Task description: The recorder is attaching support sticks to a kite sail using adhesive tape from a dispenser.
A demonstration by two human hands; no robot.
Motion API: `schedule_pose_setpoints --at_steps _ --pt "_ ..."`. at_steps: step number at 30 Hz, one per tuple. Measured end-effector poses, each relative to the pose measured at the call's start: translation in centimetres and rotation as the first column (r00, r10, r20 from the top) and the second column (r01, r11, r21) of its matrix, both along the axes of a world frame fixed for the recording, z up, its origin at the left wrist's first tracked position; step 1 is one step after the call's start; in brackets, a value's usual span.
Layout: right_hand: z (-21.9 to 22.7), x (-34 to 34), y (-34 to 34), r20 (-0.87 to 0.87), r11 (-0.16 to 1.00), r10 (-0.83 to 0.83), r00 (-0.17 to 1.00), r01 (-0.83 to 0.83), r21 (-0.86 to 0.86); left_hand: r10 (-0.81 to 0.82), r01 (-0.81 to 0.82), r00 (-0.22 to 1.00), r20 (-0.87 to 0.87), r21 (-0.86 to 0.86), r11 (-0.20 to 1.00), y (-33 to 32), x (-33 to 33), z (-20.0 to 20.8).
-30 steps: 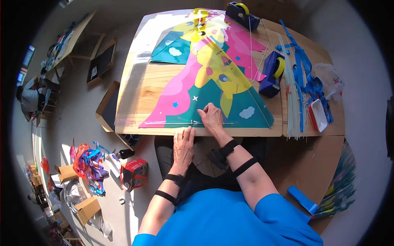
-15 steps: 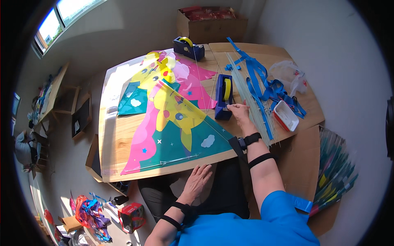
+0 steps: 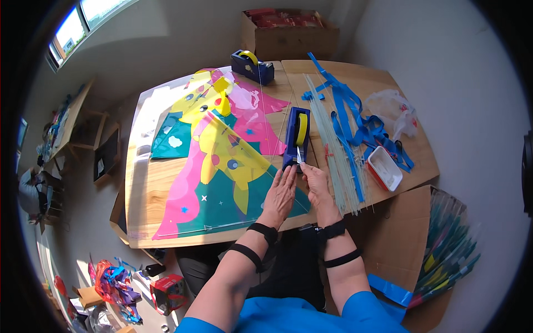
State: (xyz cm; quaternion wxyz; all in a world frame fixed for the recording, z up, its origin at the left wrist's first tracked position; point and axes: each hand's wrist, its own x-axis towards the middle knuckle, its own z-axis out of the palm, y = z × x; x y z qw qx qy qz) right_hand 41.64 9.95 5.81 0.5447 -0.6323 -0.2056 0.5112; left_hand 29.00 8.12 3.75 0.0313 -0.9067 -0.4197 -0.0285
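A blue tape dispenser [image 3: 288,139] with a yellow-cored roll stands upright near the middle of the table. My right hand [image 3: 317,186] is closed in a pinch at its near end, on a short strip of clear tape [image 3: 300,156] that runs from the roll. Beside it, my left hand [image 3: 280,195] is open, fingers stretched toward the dispenser's front, over the right part of a kite [image 3: 233,191]. That kite is a pink, yellow and green sheet with a cartoon figure, lying flat with a thin rod along its near edge. Whether the left fingertips touch the dispenser is hard to see.
More kite sheets [image 3: 261,119] lie behind. A second tape dispenser [image 3: 252,66] stands at the back. Thin pale rods [image 3: 333,150], blue ribbon [image 3: 351,105], a white-and-red tray [image 3: 385,168] and a plastic bag [image 3: 391,108] are on the right. A cardboard box [image 3: 444,250] of rolled kites stands below.
My left hand has risen from the table's front edge to the dispenser. The right hand has drawn a strip of tape toward me. The view has shifted slightly.
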Motion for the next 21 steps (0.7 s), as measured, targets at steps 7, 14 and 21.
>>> schedule_pose_setpoints --at_steps 7,14,21 --pt "-5.4 0.6 0.4 -0.167 0.984 -0.053 0.985 0.08 0.161 -0.068 0.068 0.997 0.022 -0.006 0.998 1.7 0.8 0.0" --pt "-5.0 2.0 2.2 -0.031 0.992 0.015 0.999 -0.011 0.124 -0.088 0.089 0.995 -0.051 0.017 0.996 4.1 0.9 0.3" --pt "-3.5 2.3 1.5 -0.133 0.993 0.022 0.991 -0.006 0.122 -0.113 0.117 0.992 -0.064 0.073 0.99 4.6 0.5 0.1"
